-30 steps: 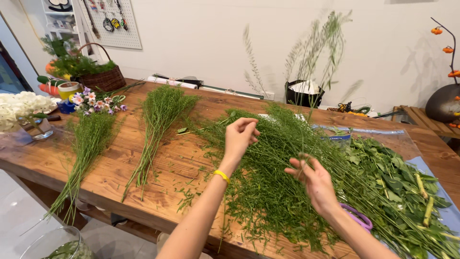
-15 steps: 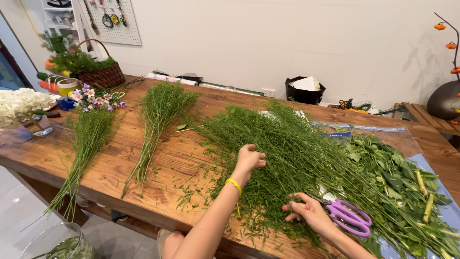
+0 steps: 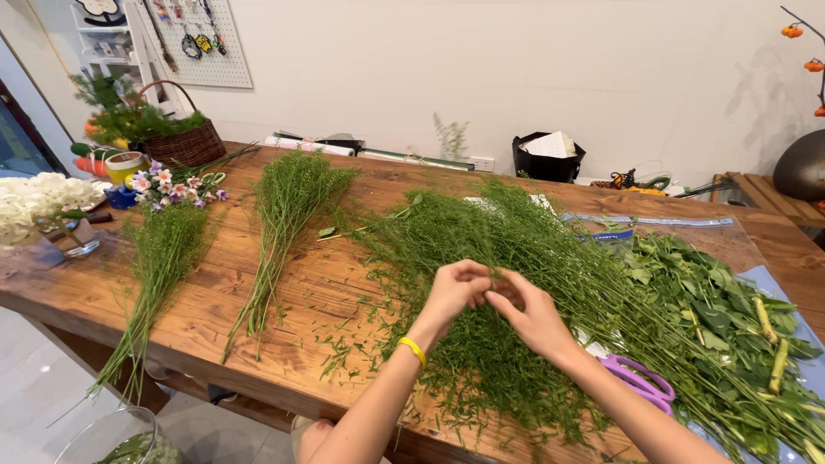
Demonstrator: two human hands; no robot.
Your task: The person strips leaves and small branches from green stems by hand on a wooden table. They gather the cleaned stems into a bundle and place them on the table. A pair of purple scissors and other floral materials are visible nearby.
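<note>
Glass vase rim (image 3: 112,434) at bottom left corner, some green inside, below the table edge. Both forearms come up from the bottom edge; left wrist has a yellow band (image 3: 413,350). Left hand (image 3: 453,290) and right hand (image 3: 533,311) meet fingertip to fingertip over the big pile of fine feathery greens (image 3: 507,283) in the middle of the wooden table (image 3: 309,301); fingers of both are curled in, pinched together on thin stems from that pile, exact stem count too small to tell. Purple scissors (image 3: 640,384) lie on the table just right of the right forearm, partly under the greens. Right of that, a heap of broad leaves and cut thick stems (image 3: 730,326) on a blue sheet (image 3: 795,296). Left of the hands, two separate laid-out bunches of the same fine greens: middle bunch (image 3: 279,228), stems toward the near edge, and a left bunch (image 3: 159,266) hanging over the edge. Farther left, white flowers (image 3: 30,198) and small pink and purple flowers (image 3: 168,182). Far back left, wicker basket (image 3: 180,142) with greenery. Back wall: pegboard (image 3: 202,39) with tools, black bin (image 3: 547,157) with paper on the floor.
</note>
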